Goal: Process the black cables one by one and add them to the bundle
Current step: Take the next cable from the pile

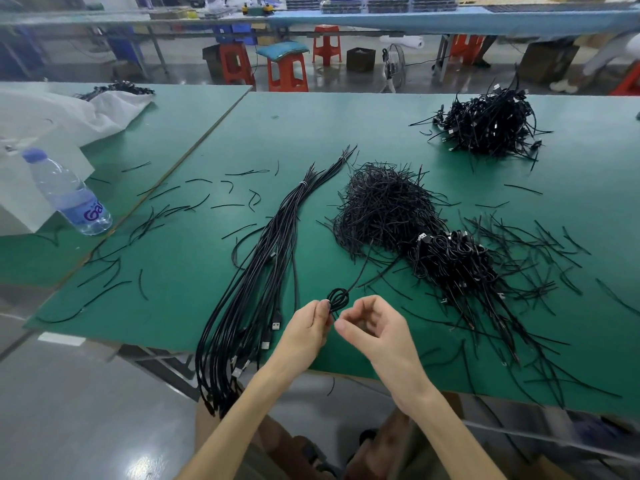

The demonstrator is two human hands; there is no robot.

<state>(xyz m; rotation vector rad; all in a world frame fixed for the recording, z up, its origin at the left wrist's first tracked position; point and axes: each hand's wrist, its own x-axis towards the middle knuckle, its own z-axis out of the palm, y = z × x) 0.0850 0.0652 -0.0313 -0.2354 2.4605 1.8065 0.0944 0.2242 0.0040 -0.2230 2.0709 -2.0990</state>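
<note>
Green table (381, 126); black cable (337, 298) in left hand (308, 329); bottle (65, 192) with "Ga" lettering.

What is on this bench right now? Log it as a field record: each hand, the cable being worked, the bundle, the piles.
left hand: pinches the coiled cable
right hand: fingers curled beside the coil; contact unclear
coiled cable: held above the green table, tail trailing toward the piles
bundle: long cables, pale tie near far end, plug ends over the near edge
piles: short strands pile centre; coiled cables pile right of it; far heap
other: water bottle at left
</note>
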